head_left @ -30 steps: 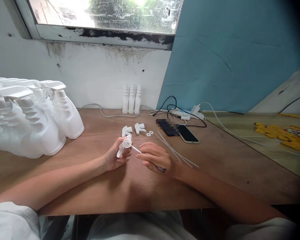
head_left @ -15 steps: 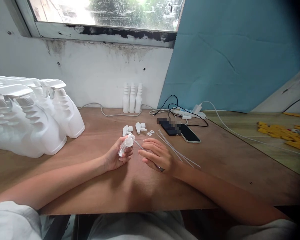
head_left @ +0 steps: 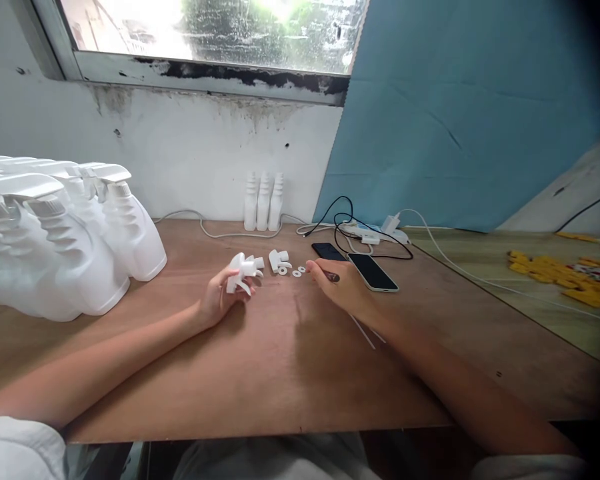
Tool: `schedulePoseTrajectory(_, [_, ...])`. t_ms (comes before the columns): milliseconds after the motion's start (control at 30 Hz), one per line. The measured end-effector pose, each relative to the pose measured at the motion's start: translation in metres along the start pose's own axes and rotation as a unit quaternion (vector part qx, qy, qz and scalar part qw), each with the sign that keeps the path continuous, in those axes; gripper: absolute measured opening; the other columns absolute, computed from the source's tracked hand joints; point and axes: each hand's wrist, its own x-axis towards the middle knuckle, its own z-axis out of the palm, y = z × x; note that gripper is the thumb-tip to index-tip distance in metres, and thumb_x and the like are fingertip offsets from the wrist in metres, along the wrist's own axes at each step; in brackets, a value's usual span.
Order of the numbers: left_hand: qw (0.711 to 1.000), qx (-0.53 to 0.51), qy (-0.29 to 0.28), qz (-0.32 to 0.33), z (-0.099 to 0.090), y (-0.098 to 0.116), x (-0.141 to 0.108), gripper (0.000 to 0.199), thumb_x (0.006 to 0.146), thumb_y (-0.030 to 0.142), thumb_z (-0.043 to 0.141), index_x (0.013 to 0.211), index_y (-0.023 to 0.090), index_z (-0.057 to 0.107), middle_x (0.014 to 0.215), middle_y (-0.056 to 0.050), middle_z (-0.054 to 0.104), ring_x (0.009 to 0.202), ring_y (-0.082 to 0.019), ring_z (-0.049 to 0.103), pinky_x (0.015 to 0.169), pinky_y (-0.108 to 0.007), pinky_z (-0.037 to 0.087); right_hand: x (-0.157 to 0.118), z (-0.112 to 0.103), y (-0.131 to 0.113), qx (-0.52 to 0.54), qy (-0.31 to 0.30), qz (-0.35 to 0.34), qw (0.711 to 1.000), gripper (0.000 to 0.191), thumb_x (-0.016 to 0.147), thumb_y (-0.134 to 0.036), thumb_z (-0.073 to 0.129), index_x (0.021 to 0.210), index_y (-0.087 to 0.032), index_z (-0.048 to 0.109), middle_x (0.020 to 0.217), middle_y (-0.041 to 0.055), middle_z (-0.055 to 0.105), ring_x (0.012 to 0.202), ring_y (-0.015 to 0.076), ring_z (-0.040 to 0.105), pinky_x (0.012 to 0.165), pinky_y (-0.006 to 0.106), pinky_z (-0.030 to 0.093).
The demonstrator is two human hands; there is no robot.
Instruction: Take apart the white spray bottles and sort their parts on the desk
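Observation:
My left hand (head_left: 219,300) is closed around a white trigger spray head (head_left: 239,275), its round opening no longer facing me. Another white spray head (head_left: 279,260) lies on the table just right of it. Small white washers lie near it: one washer (head_left: 282,271) against its front, and two more washers (head_left: 297,273) close to my right fingertips. My right hand (head_left: 337,280) is closed, thumb and forefinger pinched beside those washers. A thin metal tool (head_left: 333,277) shows dark between its fingers; its tip is hidden. Thin white tubes (head_left: 363,331) lie partly under my right wrist.
Several large white spray bottles (head_left: 100,267) crowd the left side. Three slim white bottles (head_left: 263,203) stand at the wall. Two phones (head_left: 375,272), a power strip (head_left: 370,232) and a black cable (head_left: 353,220) lie behind my right hand. Yellow pieces (head_left: 550,273) lie far right.
My right hand has moved right and away from the spray head, to beside the washers. My left hand has turned the spray head sideways. A third washer now shows by the loose spray head.

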Motion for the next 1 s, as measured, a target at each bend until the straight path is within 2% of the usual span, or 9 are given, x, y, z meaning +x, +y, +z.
schedulePoseTrajectory(67, [0.984, 0.145, 0.064, 0.08, -0.018, 0.005, 0.012, 0.035, 0.08, 0.042, 0.05, 0.104, 0.016, 0.047, 0.082, -0.004, 0.062, 0.07, -0.017, 0.062, 0.059, -0.026, 0.044, 0.004, 0.001, 0.009, -0.059, -0.053, 0.01, 0.997, 0.039, 0.095, -0.038, 0.038, 0.08, -0.015, 0.065, 0.072, 0.0048, 0.063, 0.066, 0.0125, 0.054, 0.062, 0.022, 0.035])
schedulePoseTrajectory(133, [0.951, 0.258, 0.112, 0.126, -0.038, 0.01, 0.023, 0.041, 0.08, 0.045, 0.052, 0.111, 0.019, 0.044, 0.085, -0.004, 0.064, 0.075, -0.018, 0.062, 0.063, -0.026, 0.045, 0.006, 0.003, 0.017, -0.092, -0.108, 0.017, 0.99, 0.03, 0.093, -0.032, 0.041, 0.091, -0.015, 0.066, 0.085, 0.0063, 0.065, 0.073, 0.0136, 0.057, 0.065, 0.022, 0.036])
schedulePoseTrajectory(267, [0.916, 0.352, 0.149, 0.124, -0.067, 0.012, 0.039, 0.042, 0.077, 0.046, 0.056, 0.107, 0.017, 0.05, 0.086, -0.005, 0.067, 0.086, -0.02, 0.062, 0.076, -0.03, 0.044, 0.005, 0.011, 0.026, -0.109, -0.165, 0.013, 0.98, 0.025, 0.086, -0.018, 0.046, 0.103, -0.016, 0.064, 0.101, 0.0084, 0.063, 0.08, 0.0143, 0.058, 0.069, 0.022, 0.037])
schedulePoseTrajectory(367, [0.893, 0.41, 0.153, 0.109, -0.077, 0.008, 0.047, 0.04, 0.079, 0.046, 0.053, 0.105, 0.016, 0.054, 0.088, -0.006, 0.068, 0.09, -0.022, 0.062, 0.083, -0.033, 0.044, 0.002, 0.015, 0.029, -0.126, -0.2, 0.004, 0.972, 0.029, 0.084, -0.014, 0.046, 0.108, -0.017, 0.062, 0.103, 0.0089, 0.061, 0.087, 0.0166, 0.058, 0.073, 0.023, 0.038])
schedulePoseTrajectory(500, [0.849, 0.494, 0.157, 0.105, -0.079, 0.003, 0.052, 0.042, 0.078, 0.048, 0.052, 0.105, 0.016, 0.06, 0.1, -0.01, 0.067, 0.1, -0.027, 0.058, 0.091, -0.038, 0.04, 0.002, 0.015, 0.032, -0.147, -0.247, -0.006, 0.958, 0.038, 0.081, -0.008, 0.046, 0.114, -0.02, 0.06, 0.107, 0.0083, 0.059, 0.1, 0.0191, 0.056, 0.077, 0.024, 0.038])
schedulePoseTrajectory(667, [0.787, 0.586, 0.154, 0.111, -0.073, 0.002, 0.047, 0.045, 0.076, 0.055, 0.055, 0.095, 0.017, 0.069, 0.115, -0.014, 0.061, 0.116, -0.036, 0.044, 0.1, -0.046, 0.03, 0.0, 0.011, 0.038, -0.184, -0.285, -0.001, 0.941, 0.054, 0.078, -0.002, 0.045, 0.126, -0.024, 0.052, 0.12, 0.0096, 0.055, 0.112, 0.0246, 0.05, 0.081, 0.028, 0.039])
schedulePoseTrajectory(833, [0.751, 0.633, 0.132, 0.138, -0.066, 0.002, 0.039, 0.045, 0.085, 0.054, 0.044, 0.105, 0.021, 0.068, 0.119, -0.012, 0.059, 0.118, -0.034, 0.043, 0.103, -0.048, 0.028, -0.004, 0.008, 0.043, -0.211, -0.31, 0.012, 0.927, 0.068, 0.071, -0.001, 0.049, 0.134, -0.026, 0.043, 0.128, 0.0107, 0.049, 0.116, 0.0288, 0.045, 0.083, 0.034, 0.041])
schedulePoseTrajectory(933, [0.728, 0.649, 0.132, 0.177, -0.056, 0.02, 0.033, 0.048, 0.088, 0.05, 0.043, 0.114, 0.016, 0.063, 0.125, -0.014, 0.052, 0.118, -0.031, 0.044, 0.101, -0.043, 0.034, -0.004, 0.008, 0.046, -0.217, -0.32, 0.014, 0.922, 0.07, 0.07, -0.001, 0.05, 0.135, -0.027, 0.042, 0.13, 0.0112, 0.047, 0.117, 0.029, 0.044, 0.084, 0.035, 0.041])
schedulePoseTrajectory(1000, [0.709, 0.661, 0.126, 0.208, -0.041, 0.048, 0.023, 0.044, 0.085, 0.047, 0.05, 0.115, 0.016, 0.061, 0.128, -0.012, 0.05, 0.115, -0.028, 0.047, 0.099, -0.04, 0.037, -0.003, 0.009, 0.047, -0.218, -0.323, 0.013, 0.921, 0.067, 0.072, -0.002, 0.05, 0.134, -0.026, 0.044, 0.129, 0.0116, 0.048, 0.116, 0.0292, 0.045, 0.083, 0.035, 0.042])
